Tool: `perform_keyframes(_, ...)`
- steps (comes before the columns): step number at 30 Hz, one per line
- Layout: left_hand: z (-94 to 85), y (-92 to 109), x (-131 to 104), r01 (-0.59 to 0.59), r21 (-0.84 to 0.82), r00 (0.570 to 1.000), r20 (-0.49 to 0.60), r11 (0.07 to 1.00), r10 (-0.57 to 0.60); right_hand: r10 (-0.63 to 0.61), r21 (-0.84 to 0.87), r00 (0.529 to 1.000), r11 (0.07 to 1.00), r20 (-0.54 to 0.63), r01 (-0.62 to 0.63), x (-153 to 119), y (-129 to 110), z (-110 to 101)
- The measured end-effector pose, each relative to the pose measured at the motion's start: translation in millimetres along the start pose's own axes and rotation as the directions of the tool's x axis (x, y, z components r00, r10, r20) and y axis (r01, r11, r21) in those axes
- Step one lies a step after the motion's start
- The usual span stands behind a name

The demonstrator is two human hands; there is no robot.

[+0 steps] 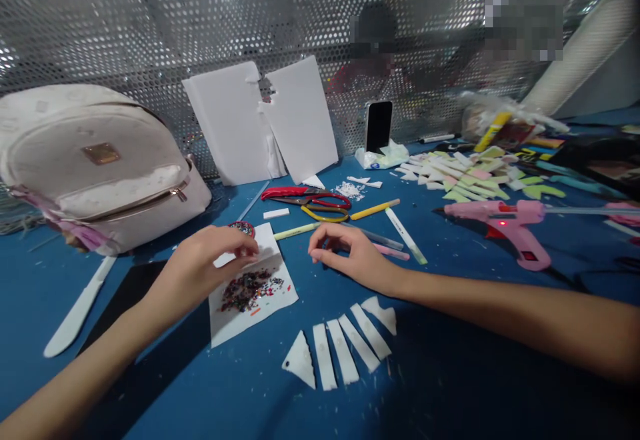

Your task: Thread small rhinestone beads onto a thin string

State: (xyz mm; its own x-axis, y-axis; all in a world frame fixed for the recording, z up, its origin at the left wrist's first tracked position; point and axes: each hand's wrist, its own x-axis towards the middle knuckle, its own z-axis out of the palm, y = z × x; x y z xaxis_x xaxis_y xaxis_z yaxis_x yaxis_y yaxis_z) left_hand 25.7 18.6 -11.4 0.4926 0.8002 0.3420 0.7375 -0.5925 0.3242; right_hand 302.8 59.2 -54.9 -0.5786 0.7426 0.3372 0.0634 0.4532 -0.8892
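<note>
My left hand (203, 263) hovers over a white paper sheet (223, 327), its thumb and forefinger brought together; anything between them is too small to make out. Small dark and coloured beads or sequins (250, 290) lie heaped on that sheet. Behind the fingers, a round patterned piece (243, 228) is partly hidden. My right hand (353, 253) rests on the blue table with curled fingers closed and nothing visible in them. In front of both hands, white foam pieces are laid out as a fish: a triangular head (301, 362), several strips (343, 351) and a notched tail (381, 313).
A pink hot glue gun (520, 220), red light on, lies at right. Scissors (305, 197) and markers (406, 235) lie beyond my hands. Foam scraps (465, 173), a propped phone (379, 127), white boards (300, 120), a backpack (100, 160) and a white knife (80, 310) surround the area.
</note>
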Motion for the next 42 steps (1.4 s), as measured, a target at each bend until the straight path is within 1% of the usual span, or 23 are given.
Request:
perform_keyframes(2, 4.3, -10.2, -0.5, 0.039, -0.036, 0.994, 0.103, 0.999, -0.035, 0.005, -0.015, 1.0, 1.0, 0.004, -0.005, -0.3, -0.2, -0.1)
perform_keyframes(3, 7.6, -14.5, -0.7, 0.053, -0.059, 0.99, 0.135, 0.997, -0.045, 0.008, -0.026, 1.0, 1.0, 0.005, -0.007, -0.6, -0.7, -0.2)
perform_keyframes(7, 20.0, -24.8, -1.5, 0.06, -0.137, 0.978, 0.206, 0.989, -0.03, 0.008, -0.043, 1.0, 0.999, 0.016, -0.007, -1.3, -1.9, -0.8)
perform_keyframes(10, 22.8, -26.2, -1.2, 0.043, -0.166, 0.969, 0.245, 0.985, -0.001, 0.008, -0.043, 1.0, 0.999, 0.022, -0.007, -1.0, -1.4, -0.7)
perform_keyframes(14, 19.6, -25.4, 0.7, 0.003, -0.187, 0.962, 0.27, 0.982, 0.048, 0.008, -0.032, 1.0, 0.999, 0.022, -0.007, -0.2, -1.2, -0.4)
perform_keyframes(20, 13.7, -24.6, 2.2, -0.006, -0.234, 0.946, 0.313, 0.972, 0.081, 0.026, -0.029, 0.999, 0.999, 0.033, -0.025, -0.1, -2.6, -0.4)
perform_keyframes(28, 10.5, -24.2, 0.8, -0.099, -0.101, 0.931, 0.341, 0.99, 0.128, 0.014, -0.008, 0.999, 1.0, 0.034, -0.014, -0.1, -0.8, -0.2)
perform_keyframes(32, 2.8, -32.3, 0.0, -0.121, -0.073, 0.928, 0.346, 0.99, 0.139, 0.015, -0.019, 0.999, 1.0, 0.034, -0.014, -0.1, -1.3, -0.3)
perform_keyframes(34, -1.4, -38.5, -1.2, -0.112, -0.066, 0.928, 0.349, 0.992, 0.128, 0.015, -0.016, 0.999, 1.0, 0.035, -0.014, 0.0, -1.3, -0.3)
perform_keyframes(37, -5.9, -43.5, -2.6, -0.064, -0.08, 0.929, 0.359, 0.995, 0.088, 0.019, -0.014, 0.999, 1.0, 0.036, -0.019, 0.1, -0.9, -0.3)
perform_keyframes(39, -7.2, -41.6, -2.4, -0.034, -0.122, 0.928, 0.364, 0.992, 0.077, 0.022, -0.017, 0.999, 1.0, 0.038, -0.022, 0.0, -0.6, -0.4)
perform_keyframes(42, -7.7, -33.6, -0.5, -0.032, -0.214, 0.915, 0.387, 0.976, 0.115, 0.025, -0.021, 0.999, 0.999, 0.039, -0.024, -0.1, -0.4, -0.5)
